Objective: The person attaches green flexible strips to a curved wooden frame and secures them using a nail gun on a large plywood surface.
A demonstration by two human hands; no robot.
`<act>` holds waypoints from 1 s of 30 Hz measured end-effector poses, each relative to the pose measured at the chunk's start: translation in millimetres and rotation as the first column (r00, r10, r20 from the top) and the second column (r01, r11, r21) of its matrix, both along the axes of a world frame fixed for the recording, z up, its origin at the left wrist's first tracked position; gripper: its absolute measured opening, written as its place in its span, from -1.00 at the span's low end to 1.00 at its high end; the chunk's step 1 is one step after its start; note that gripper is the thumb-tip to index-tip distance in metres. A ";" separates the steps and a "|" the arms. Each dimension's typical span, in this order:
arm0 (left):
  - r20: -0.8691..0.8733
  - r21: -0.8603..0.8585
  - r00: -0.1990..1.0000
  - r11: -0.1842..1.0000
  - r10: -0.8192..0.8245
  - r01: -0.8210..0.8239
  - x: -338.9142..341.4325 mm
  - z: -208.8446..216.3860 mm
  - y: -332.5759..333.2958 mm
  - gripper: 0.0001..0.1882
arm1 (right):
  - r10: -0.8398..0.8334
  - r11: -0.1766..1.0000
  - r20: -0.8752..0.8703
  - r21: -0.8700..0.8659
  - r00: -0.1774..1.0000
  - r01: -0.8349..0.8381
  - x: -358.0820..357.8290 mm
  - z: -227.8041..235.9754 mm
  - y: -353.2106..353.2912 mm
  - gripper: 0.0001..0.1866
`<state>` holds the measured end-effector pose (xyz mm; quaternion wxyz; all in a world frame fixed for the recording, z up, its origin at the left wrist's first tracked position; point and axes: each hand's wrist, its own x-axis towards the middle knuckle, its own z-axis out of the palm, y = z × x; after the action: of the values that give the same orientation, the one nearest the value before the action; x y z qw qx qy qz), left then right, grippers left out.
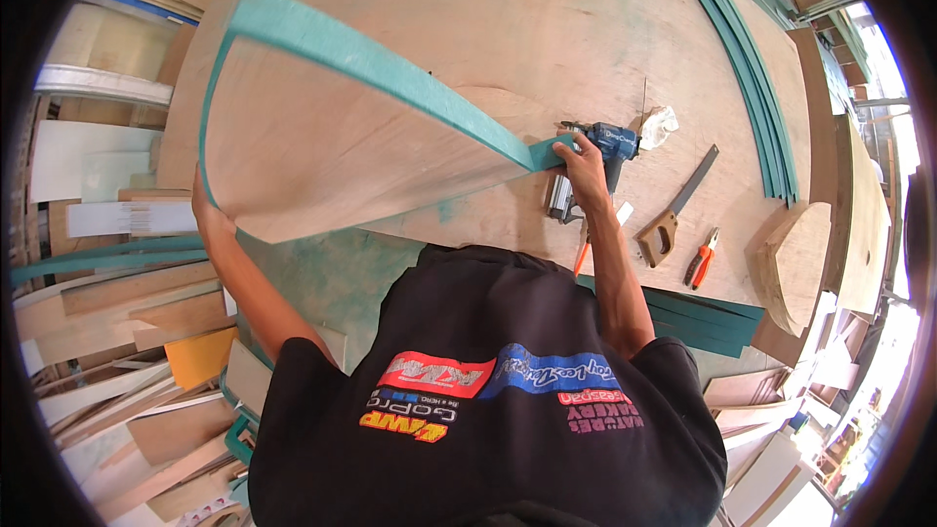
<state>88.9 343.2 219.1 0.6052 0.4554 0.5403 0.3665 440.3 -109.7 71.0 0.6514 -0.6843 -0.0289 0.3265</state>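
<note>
I hold a thin plywood panel (332,137) tilted up off the workbench, its rounded edge wrapped by a teal strip (381,59). My left hand (208,210) grips the panel's lower left corner, with most of its fingers hidden behind it. At the panel's right corner, my right hand (584,168) closes on the free end of the teal strip, thumb on its face. That end bends away past the corner. Right beside this hand lies a blue and silver nail gun (613,141), partly covered by the hand and wrist.
The wooden workbench (586,20) carries a handsaw (678,207), orange-handled pliers (702,259), a crumpled white wad (660,125) and curved wood pieces (795,259). Long teal strips (747,68) lie along its right side. Stacked boards (146,322) crowd the left.
</note>
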 end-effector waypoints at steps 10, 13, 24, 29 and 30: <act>-0.121 0.051 0.993 0.999 -0.010 0.016 -1.5 -21.5 19.0 -0.31 | 0.053 0.967 0.116 -0.255 0.992 -0.021 -23.8 -47.4 14.9 -0.59; -0.055 0.102 0.998 0.994 -0.021 0.027 -3.4 -1.1 2.8 -0.37 | 0.002 0.984 0.031 -0.177 1.000 0.004 -34.3 -34.0 14.4 -0.64; 0.070 0.120 0.811 0.812 -0.580 0.571 1.4 49.3 80.2 -0.61 | 0.080 0.986 -0.117 0.154 0.990 -0.062 -47.4 0.4 -12.7 -0.76; 0.169 0.274 0.868 0.869 -0.466 0.413 46.2 38.5 37.6 -0.58 | -0.010 0.975 -0.032 0.220 0.999 0.017 -56.9 5.9 -27.9 -0.71; 0.095 0.463 0.862 0.789 -0.497 0.404 46.4 15.6 44.5 -0.58 | -0.026 0.974 -0.019 0.223 0.999 0.029 -58.8 5.4 -29.8 -0.71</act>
<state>135.3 387.6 234.7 0.6145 0.6511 0.2539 0.3661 381.5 -139.6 76.4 0.7289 -0.6043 -0.0507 0.3177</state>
